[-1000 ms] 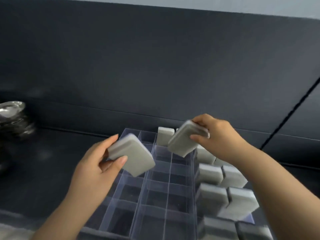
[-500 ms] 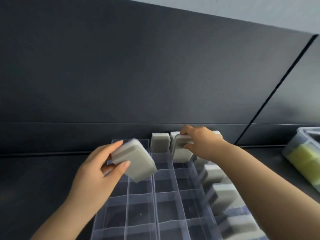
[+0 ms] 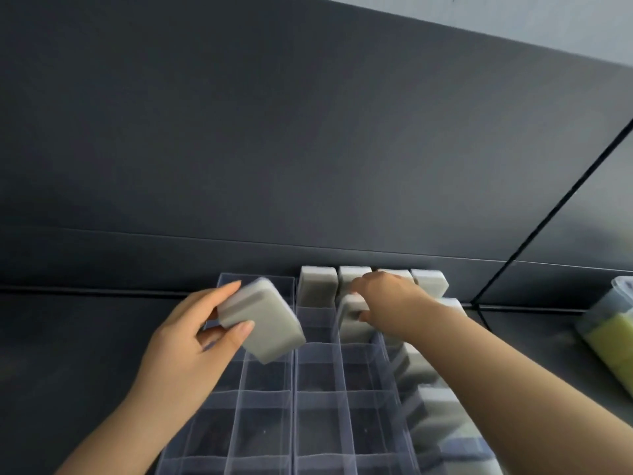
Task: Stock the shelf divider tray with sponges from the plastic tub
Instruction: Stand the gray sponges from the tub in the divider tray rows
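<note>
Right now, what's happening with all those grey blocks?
A person is stocking a clear tray with grey sponges. The right hand grips a sponge in a cell near the back, just in front of the back row of standing sponges. The left hand holds a second sponge above the tray's left side. The right columns are filled; most other cells are empty. The tub sits far right.

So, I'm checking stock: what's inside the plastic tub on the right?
Yellow-green sponges show through the wall of the plastic tub. The frame edge cuts off the rest.
</note>
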`<state>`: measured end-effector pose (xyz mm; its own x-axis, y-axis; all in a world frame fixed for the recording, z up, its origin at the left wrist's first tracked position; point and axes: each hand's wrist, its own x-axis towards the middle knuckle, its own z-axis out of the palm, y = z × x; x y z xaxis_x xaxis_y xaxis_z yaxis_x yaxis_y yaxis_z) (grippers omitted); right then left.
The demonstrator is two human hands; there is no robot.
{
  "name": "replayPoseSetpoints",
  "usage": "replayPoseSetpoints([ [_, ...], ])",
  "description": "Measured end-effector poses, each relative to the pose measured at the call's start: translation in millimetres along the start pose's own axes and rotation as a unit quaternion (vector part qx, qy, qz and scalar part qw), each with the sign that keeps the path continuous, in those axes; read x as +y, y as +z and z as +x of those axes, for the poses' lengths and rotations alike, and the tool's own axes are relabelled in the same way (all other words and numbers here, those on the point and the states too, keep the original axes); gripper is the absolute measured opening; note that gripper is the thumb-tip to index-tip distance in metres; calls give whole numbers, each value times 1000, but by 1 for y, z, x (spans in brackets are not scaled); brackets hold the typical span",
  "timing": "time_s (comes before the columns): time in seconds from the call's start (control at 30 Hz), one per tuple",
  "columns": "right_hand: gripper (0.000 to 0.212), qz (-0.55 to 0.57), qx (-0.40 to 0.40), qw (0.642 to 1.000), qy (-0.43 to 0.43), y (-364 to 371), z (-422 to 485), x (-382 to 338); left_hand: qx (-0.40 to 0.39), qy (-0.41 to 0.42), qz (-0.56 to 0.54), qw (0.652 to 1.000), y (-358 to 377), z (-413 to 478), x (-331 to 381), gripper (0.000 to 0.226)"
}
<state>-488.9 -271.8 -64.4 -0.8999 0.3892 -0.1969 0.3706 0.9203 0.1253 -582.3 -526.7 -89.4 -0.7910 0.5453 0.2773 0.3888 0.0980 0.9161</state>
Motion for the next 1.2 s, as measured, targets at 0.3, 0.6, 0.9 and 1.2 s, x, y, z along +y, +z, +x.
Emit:
replayPoseSetpoints([
  [0.3, 46, 8, -3, 999, -31, -5, -5, 8, -41, 86, 125, 988, 35, 38, 13, 48],
  [0.6, 41, 29, 5, 999, -30, -1, -3, 9, -131, 79, 194, 969, 63, 68, 16, 48],
  [0.9, 48, 37, 13, 998, -39, 6, -8, 9, -152, 72, 222, 960, 75, 69, 12, 45],
  [1.2, 41, 40, -7, 999, -19, 1, -12, 10, -188, 43, 265, 945, 83, 70, -6, 48],
])
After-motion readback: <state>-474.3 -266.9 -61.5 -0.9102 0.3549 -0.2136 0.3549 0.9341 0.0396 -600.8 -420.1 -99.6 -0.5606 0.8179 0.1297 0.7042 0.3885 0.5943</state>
